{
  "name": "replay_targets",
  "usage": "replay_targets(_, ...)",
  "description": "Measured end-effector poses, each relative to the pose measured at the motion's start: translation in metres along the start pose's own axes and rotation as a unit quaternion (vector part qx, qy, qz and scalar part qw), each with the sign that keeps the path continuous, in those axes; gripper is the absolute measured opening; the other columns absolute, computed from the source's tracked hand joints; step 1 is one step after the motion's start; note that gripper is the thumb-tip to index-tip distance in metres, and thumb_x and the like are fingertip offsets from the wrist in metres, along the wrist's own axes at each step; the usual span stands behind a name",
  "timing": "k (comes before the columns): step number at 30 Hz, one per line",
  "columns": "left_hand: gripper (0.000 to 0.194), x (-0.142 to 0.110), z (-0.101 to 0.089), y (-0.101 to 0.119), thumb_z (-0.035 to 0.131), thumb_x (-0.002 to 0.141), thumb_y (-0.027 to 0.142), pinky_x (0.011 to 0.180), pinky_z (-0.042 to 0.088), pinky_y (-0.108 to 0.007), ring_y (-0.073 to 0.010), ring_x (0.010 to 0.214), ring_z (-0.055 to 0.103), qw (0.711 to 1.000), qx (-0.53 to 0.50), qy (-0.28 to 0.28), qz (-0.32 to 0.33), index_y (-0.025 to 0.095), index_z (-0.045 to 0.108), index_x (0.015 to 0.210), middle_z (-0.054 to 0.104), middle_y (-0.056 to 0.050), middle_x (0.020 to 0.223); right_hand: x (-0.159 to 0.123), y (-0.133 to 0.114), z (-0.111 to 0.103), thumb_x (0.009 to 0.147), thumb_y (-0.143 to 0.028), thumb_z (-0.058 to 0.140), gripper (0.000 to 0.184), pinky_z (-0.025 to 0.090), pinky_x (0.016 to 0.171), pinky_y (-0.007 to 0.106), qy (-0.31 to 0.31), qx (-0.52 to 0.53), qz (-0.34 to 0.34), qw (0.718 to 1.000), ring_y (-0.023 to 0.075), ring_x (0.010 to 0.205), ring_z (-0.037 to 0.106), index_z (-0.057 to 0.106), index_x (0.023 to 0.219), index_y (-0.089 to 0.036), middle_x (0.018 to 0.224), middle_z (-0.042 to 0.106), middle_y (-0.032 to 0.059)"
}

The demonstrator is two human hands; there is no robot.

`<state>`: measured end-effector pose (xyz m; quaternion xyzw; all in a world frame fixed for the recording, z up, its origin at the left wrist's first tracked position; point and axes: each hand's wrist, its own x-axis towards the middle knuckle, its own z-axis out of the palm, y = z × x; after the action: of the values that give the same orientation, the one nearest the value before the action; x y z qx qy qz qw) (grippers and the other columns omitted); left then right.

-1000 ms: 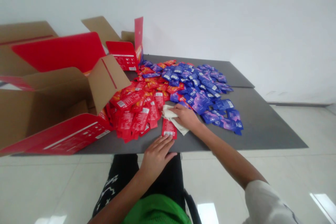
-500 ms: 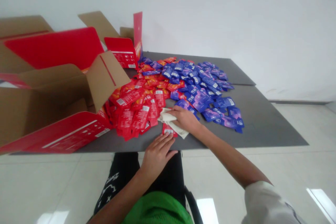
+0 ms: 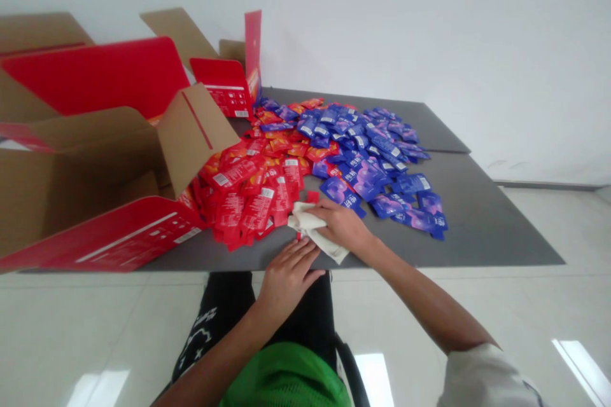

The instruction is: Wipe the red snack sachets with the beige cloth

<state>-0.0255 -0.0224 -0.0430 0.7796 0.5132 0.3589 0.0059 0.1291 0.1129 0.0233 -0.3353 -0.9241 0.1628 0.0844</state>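
My right hand is closed on a cream cloth, pressed over a red packet lying flat on the grey table. Most of that packet is hidden by the cloth; its far end shows beyond it. My left hand lies at the table's front edge with its fingers stretched out, the fingertips on the packet's near end. Just left of the cloth is a heap of red packets. Blue and purple packets are piled beyond and to the right of my right hand.
An open red cardboard box with raised flaps stands at the left of the grey table. Another open red box is behind it at the back. A white wall rises behind the table.
My right hand has slid the cloth a little toward me, over the red packet's near part. The packet's far end now shows beyond the cloth. My left hand stays in place.
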Motion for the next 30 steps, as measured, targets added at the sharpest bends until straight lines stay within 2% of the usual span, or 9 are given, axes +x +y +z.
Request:
replay_targets(4, 0.036, 0.0, -0.001, 0.0, 0.07, 0.094, 0.032, 0.109, 0.055, -0.045, -0.0269, 0.124, 0.066, 1.0, 0.0, 0.001, 0.004, 0.019, 0.067, 0.127, 0.071, -0.009, 0.13, 0.031, 0.02, -0.01, 0.097, -0.023, 0.059, 0.039, 0.051, 0.085, 0.026, 0.005, -0.062, 0.061, 0.996, 0.0208, 0.106, 0.067, 0.066, 0.136, -0.026, 0.127, 0.066, 0.0084)
replay_targets(6, 0.037, 0.0, -0.001, 0.0, 0.071, 0.093, 0.032, 0.109, 0.055, -0.045, -0.0267, 0.124, 0.066, 1.0, 0.001, -0.002, 0.001, 0.018, 0.067, 0.126, 0.071, -0.009, 0.13, 0.033, 0.021, -0.017, 0.098, -0.022, 0.057, 0.038, 0.051, 0.085, 0.026, 0.01, -0.084, 0.08, 0.993, 0.0213, 0.105, 0.067, 0.066, 0.135, -0.025, 0.126, 0.067, 0.0089)
replay_targets(10, 0.036, 0.001, -0.002, 0.001, 0.073, 0.091, 0.031, 0.109, 0.055, -0.045, -0.0265, 0.122, 0.067, 1.0, 0.001, -0.006, -0.003, 0.017, 0.068, 0.124, 0.073, -0.01, 0.128, 0.006, 0.002, -0.018, 0.097, -0.018, 0.058, 0.044, 0.05, 0.089, 0.025, 0.023, -0.055, 0.041, 0.997, 0.0209, 0.11, 0.066, 0.062, 0.14, -0.026, 0.131, 0.065, 0.0083)
replay_targets(13, 0.029, 0.001, -0.002, 0.002, 0.073, 0.091, 0.033, 0.106, 0.057, -0.047, -0.0272, 0.112, 0.071, 1.0, 0.004, -0.017, -0.02, 0.017, 0.071, 0.115, 0.076, -0.01, 0.115, -0.018, -0.014, -0.008, 0.095, -0.02, 0.062, 0.04, 0.051, 0.087, 0.025, -0.007, -0.005, 0.002, 1.0, 0.0197, 0.108, 0.068, 0.066, 0.135, -0.028, 0.131, 0.066, 0.0062)
replay_targets(15, 0.028, 0.001, -0.002, 0.002, 0.071, 0.092, 0.034, 0.105, 0.057, -0.048, -0.0278, 0.111, 0.072, 1.0, 0.004, -0.017, -0.023, 0.018, 0.072, 0.114, 0.077, -0.01, 0.114, -0.023, -0.015, -0.002, 0.095, -0.019, 0.062, 0.039, 0.052, 0.086, 0.025, -0.016, 0.013, 0.001, 1.0, 0.0189, 0.106, 0.069, 0.067, 0.133, -0.029, 0.131, 0.066, 0.0054)
replay_targets(19, 0.037, 0.0, -0.001, 0.001, 0.071, 0.092, 0.03, 0.108, 0.056, -0.046, -0.0274, 0.122, 0.067, 1.0, 0.003, 0.002, 0.004, 0.017, 0.068, 0.126, 0.072, -0.01, 0.128, 0.001, 0.003, -0.001, 0.094, -0.017, 0.06, 0.046, 0.051, 0.092, 0.026, 0.0, -0.011, 0.029, 1.0, 0.0198, 0.113, 0.066, 0.064, 0.139, -0.027, 0.133, 0.065, 0.007)
replay_targets(22, 0.037, 0.0, 0.0, 0.0, 0.072, 0.092, 0.03, 0.108, 0.056, -0.046, -0.0267, 0.124, 0.066, 1.0, 0.002, 0.003, 0.004, 0.018, 0.068, 0.127, 0.071, -0.009, 0.131, 0.026, 0.018, -0.008, 0.096, -0.02, 0.058, 0.043, 0.052, 0.089, 0.026, -0.001, -0.06, 0.064, 0.996, 0.021, 0.109, 0.066, 0.064, 0.139, -0.027, 0.129, 0.066, 0.0086)
replay_targets(25, 0.036, 0.0, 0.0, 0.0, 0.072, 0.092, 0.031, 0.108, 0.056, -0.046, -0.0264, 0.123, 0.067, 1.0, -0.001, 0.003, 0.002, 0.018, 0.068, 0.126, 0.072, -0.009, 0.13, 0.035, 0.021, -0.017, 0.098, -0.021, 0.057, 0.039, 0.051, 0.085, 0.026, 0.009, -0.088, 0.086, 0.992, 0.0217, 0.106, 0.067, 0.067, 0.135, -0.025, 0.125, 0.068, 0.0093)
replay_targets(30, 0.036, 0.0, -0.001, 0.0, 0.072, 0.092, 0.033, 0.108, 0.056, -0.046, -0.0266, 0.121, 0.068, 1.0, -0.004, -0.007, -0.006, 0.018, 0.068, 0.124, 0.073, -0.009, 0.127, 0.0, -0.002, -0.016, 0.095, -0.016, 0.059, 0.045, 0.05, 0.085, 0.025, 0.009, -0.053, 0.038, 0.998, 0.0207, 0.107, 0.068, 0.063, 0.138, -0.026, 0.128, 0.067, 0.0079)
